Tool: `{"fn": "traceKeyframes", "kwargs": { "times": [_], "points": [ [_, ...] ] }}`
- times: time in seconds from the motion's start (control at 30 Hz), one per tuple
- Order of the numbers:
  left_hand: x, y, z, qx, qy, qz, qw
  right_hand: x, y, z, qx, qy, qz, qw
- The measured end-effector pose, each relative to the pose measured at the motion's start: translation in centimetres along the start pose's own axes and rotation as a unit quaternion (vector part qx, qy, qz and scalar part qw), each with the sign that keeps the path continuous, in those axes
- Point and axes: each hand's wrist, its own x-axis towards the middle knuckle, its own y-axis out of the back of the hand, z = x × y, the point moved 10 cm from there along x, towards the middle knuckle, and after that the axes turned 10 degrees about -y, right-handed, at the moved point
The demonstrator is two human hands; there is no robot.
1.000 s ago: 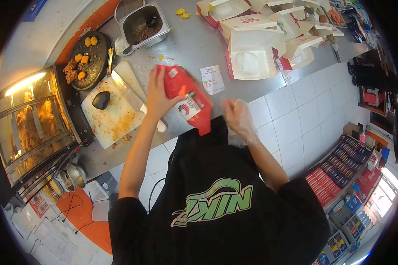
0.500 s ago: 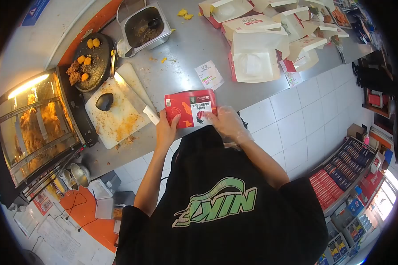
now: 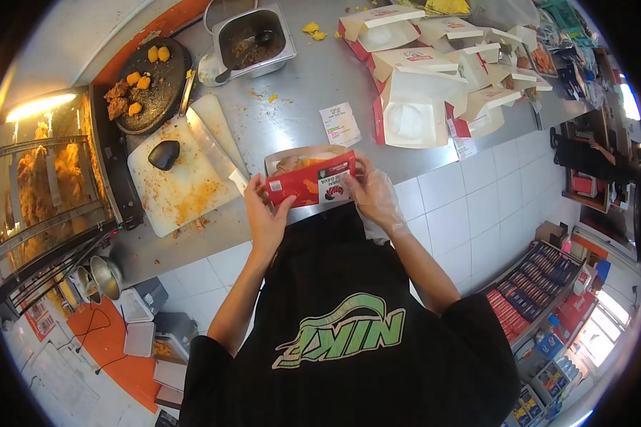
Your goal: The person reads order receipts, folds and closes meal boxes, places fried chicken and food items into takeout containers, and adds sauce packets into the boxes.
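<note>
A red printed cardboard food box (image 3: 302, 191) is held between both hands at the front edge of the steel counter. Its printed panel is tilted towards me, and behind it the box is open, with food partly showing inside. My left hand (image 3: 267, 220) is bare and grips the box's left end, thumb on the printed panel. In a clear plastic glove, my right hand (image 3: 379, 199) pinches the right end. Just left of the box, the handle of a large knife (image 3: 212, 148) points at my left hand. A printed receipt (image 3: 340, 125) lies behind the box.
Several open boxes (image 3: 414, 117) stand at the back right. On the left are a stained cutting board (image 3: 181, 196) with a black object (image 3: 164, 155), a dark round plate (image 3: 156, 107) of fried pieces, a metal pan (image 3: 286, 53) of sauce and a lit warming cabinet (image 3: 53, 178).
The box's printed panel has tilted, and the opening with food inside now shows behind it. Both hands have stayed on its ends. The view has shifted slightly.
</note>
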Motion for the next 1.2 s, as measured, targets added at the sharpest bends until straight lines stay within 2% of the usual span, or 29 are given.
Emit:
{"fn": "traceKeyframes", "kwargs": {
  "times": [0.03, 0.1, 0.17, 0.23, 0.27, 0.33, 0.5, 0.63, 0.67, 0.73, 0.77, 0.8, 0.83, 0.9, 0.93, 0.97, 1.0, 1.03, 1.07, 1.1, 1.2],
  "points": [
    [-0.1, 0.8, 1.0, 0.015, -0.036, 0.032, 0.999, 0.0, 0.2, -0.4, -0.002, 0.001, -0.001, 1.000],
    [-0.3, 1.4, 0.5, 0.049, -0.031, 0.039, 0.998, -0.2, 0.0, -2.2, 0.046, 0.061, -0.037, 0.996],
    [-0.2, 1.8, -1.0, 0.082, -0.029, 0.047, 0.995, 0.3, -0.4, -1.6, 0.004, 0.064, -0.024, 0.998],
    [0.5, 1.2, -4.4, 0.000, 0.051, 0.041, 0.998, 0.6, -0.5, -1.7, -0.038, 0.066, -0.010, 0.997],
    [1.0, 1.3, -4.9, -0.001, 0.050, 0.044, 0.998, 0.8, -0.6, -1.6, -0.039, 0.035, -0.014, 0.999],
    [1.9, -0.2, -5.4, -0.078, 0.103, -0.033, 0.991, 1.1, -0.7, -1.4, -0.043, 0.010, -0.019, 0.999],
    [2.8, 0.0, -3.0, -0.126, 0.028, -0.032, 0.991, 0.7, -0.3, -2.2, 0.049, 0.089, -0.017, 0.995],
    [3.2, -0.1, -3.8, -0.131, 0.020, -0.020, 0.991, 0.6, -0.2, -2.8, 0.043, 0.080, -0.017, 0.996],
    [3.5, -0.2, -4.0, -0.132, 0.018, -0.019, 0.991, 1.0, -0.5, -2.1, 0.038, 0.046, -0.017, 0.998],
    [4.2, -0.7, -4.4, 0.023, 0.004, -0.075, 0.997, 2.0, -0.9, -1.0, 0.032, 0.015, -0.018, 0.999],
    [4.6, -0.8, -5.1, 0.023, 0.001, -0.073, 0.997, 3.0, -1.0, 0.1, -0.067, 0.001, 0.009, 0.998],
    [4.8, -1.3, -6.8, 0.097, 0.013, -0.095, 0.991, 3.7, -1.0, 1.1, -0.165, -0.015, 0.038, 0.985],
    [5.1, -1.6, -8.0, 0.171, 0.024, -0.118, 0.978, 4.3, -1.1, 1.4, -0.164, -0.014, 0.040, 0.986],
    [6.0, -2.5, -9.5, 0.209, 0.015, -0.152, 0.966, 4.8, -1.2, 0.8, -0.278, 0.038, 0.073, 0.957],
    [6.5, -3.0, -9.5, 0.248, 0.007, -0.184, 0.951, 4.2, -1.0, -1.4, -0.277, 0.041, 0.078, 0.957],
    [6.8, -2.7, -8.8, 0.254, -0.005, -0.127, 0.959, 2.9, -0.3, -4.9, -0.266, 0.105, 0.132, 0.949],
    [7.2, -3.0, -7.3, 0.254, -0.011, -0.126, 0.959, 1.5, 0.2, -7.8, -0.255, 0.168, 0.186, 0.934],
    [8.0, -2.9, -1.9, 0.269, -0.173, -0.081, 0.944, 2.3, -0.4, -7.5, -0.253, 0.171, 0.193, 0.933],
    [7.6, -2.9, 2.6, 0.275, -0.330, -0.035, 0.902, 3.1, -2.0, -7.4, -0.243, 0.243, 0.179, 0.922],
    [7.7, -3.2, 2.3, 0.273, -0.337, -0.037, 0.900, 3.2, -3.3, -7.1, -0.233, 0.312, 0.163, 0.906],
    [8.6, -4.5, 0.0, 0.146, -0.320, -0.090, 0.932, 3.3, -3.5, -5.5, -0.215, 0.301, 0.175, 0.913]
  ]
}}
